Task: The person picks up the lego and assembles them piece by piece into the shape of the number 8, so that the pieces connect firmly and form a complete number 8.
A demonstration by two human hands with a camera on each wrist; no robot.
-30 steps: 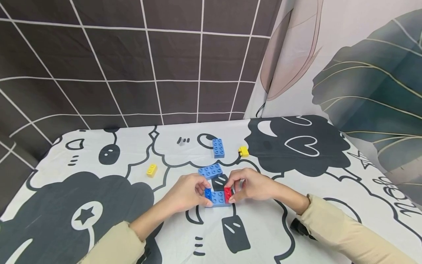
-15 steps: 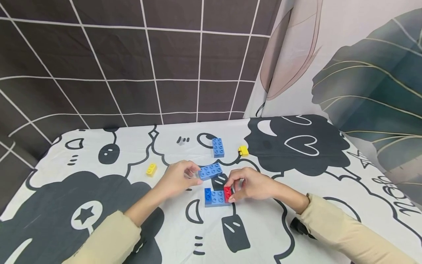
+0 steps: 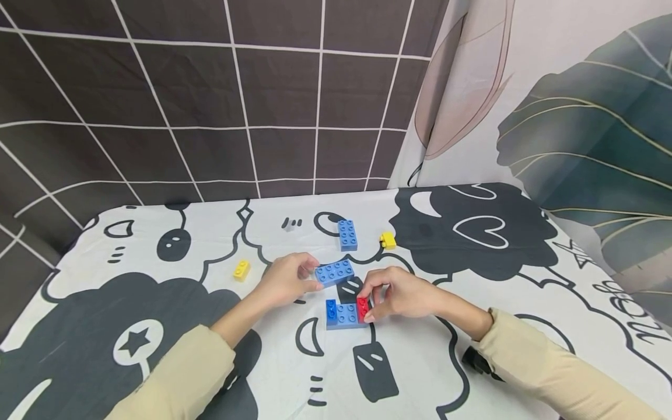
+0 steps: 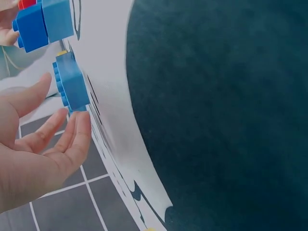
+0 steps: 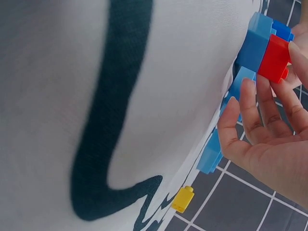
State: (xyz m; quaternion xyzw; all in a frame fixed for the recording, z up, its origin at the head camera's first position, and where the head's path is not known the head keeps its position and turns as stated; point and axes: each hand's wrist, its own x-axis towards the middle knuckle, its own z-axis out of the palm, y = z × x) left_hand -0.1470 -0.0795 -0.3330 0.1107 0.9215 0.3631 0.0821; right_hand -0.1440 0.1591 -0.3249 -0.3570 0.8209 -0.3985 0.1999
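Observation:
A light blue brick (image 3: 346, 317) lies in front, with a dark blue brick (image 3: 331, 312) on its left end and a red brick (image 3: 362, 309) on its right end. My right hand (image 3: 400, 293) pinches the red brick between thumb and index finger; the other fingers spread below it in the right wrist view. Behind this assembly sits a second light blue brick (image 3: 335, 273), slightly turned. Around its left end is my left hand (image 3: 287, 280), thumb and fingers parted. In the left wrist view the thumb stands off the brick (image 4: 73, 81) and the fingertips are close to its end.
Farther back lies a third light blue brick (image 3: 347, 235). A yellow brick (image 3: 388, 240) is to its right, and another yellow brick (image 3: 241, 270) sits left of my left hand. The patterned cloth (image 3: 420, 361) covers the surface up to a dark gridded backdrop (image 3: 278, 87).
My left hand has let go of the dark blue brick and moved back and left to the second light blue brick. My right hand has stayed at the red brick.

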